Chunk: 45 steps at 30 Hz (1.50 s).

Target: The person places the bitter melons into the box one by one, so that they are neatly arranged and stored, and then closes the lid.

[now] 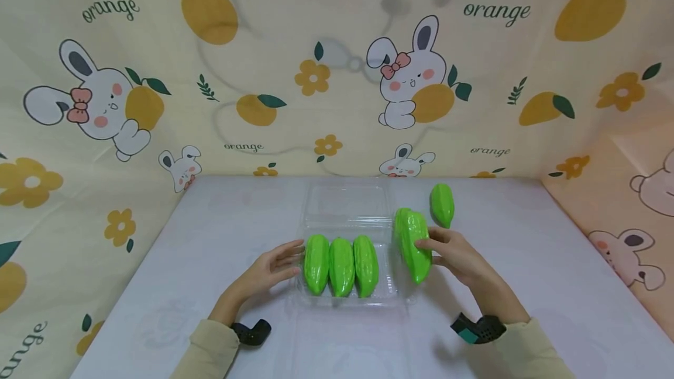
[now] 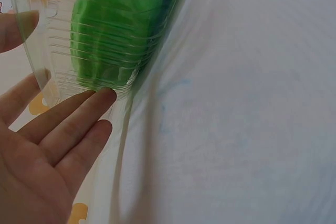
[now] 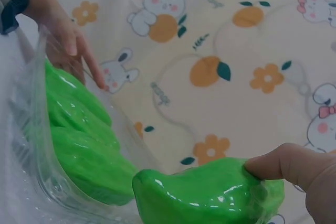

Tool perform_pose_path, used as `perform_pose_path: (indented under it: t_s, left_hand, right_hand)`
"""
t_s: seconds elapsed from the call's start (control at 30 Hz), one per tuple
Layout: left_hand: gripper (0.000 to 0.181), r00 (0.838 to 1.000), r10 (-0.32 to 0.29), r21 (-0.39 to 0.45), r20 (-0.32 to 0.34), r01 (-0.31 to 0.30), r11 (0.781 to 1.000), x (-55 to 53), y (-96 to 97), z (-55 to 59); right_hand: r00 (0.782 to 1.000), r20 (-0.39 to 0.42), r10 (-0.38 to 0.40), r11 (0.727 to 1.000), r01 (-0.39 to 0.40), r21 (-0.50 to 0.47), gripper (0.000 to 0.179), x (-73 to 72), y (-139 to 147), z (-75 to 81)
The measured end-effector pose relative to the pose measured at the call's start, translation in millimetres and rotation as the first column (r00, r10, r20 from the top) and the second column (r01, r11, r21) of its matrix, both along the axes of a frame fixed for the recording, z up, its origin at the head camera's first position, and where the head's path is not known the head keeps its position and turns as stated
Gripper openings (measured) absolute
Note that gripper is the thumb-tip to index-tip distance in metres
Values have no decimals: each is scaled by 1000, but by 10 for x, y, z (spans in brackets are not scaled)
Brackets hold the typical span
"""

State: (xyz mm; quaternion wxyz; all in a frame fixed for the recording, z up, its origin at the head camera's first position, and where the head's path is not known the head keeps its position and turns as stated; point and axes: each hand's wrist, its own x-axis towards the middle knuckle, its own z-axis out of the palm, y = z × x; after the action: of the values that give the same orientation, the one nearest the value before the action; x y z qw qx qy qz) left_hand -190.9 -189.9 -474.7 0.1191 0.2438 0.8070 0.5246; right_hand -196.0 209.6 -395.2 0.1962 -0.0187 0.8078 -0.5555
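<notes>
A clear plastic clamshell box (image 1: 391,294) lies on the table with its lid (image 1: 344,203) folded back to the far side. Inside it, three glossy green pepper-shaped pieces (image 1: 341,266) lie side by side toward the left. My left hand (image 1: 274,266) rests against the box's left wall, its fingers extended; in the left wrist view the fingertips (image 2: 107,95) touch the ribbed plastic. With thumb and fingers, my right hand (image 1: 457,252) holds another green pepper-shaped piece (image 1: 413,244) over the right side of the box, tip pointing down.
One more green piece (image 1: 442,204) lies on the white table (image 1: 221,209) behind my right hand. Printed cloth (image 1: 337,104) with rabbits and oranges hangs along the back and sides. A dark strap device (image 1: 479,329) sits on each wrist.
</notes>
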Motion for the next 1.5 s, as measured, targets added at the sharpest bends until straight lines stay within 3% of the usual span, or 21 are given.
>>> perform_pose_path:
  t_s: [0.43, 0.97, 1.5]
  left_hand:
    - [61, 1000, -8, 17, -14, 9, 1000, 8, 10, 22]
    - [62, 1000, -2, 11, -6, 2, 1000, 3, 10, 22]
    - [62, 1000, 1, 8, 1, -1, 1000, 7, 16, 27]
  right_hand:
    - [998, -23, 57, 998, -58, -10, 65, -1, -110, -8]
    - [999, -16, 43, 999, -43, 26, 59, -30, -224, -35]
    - [998, -51, 23, 993, -17, 116, 69, -55, -279, -128]
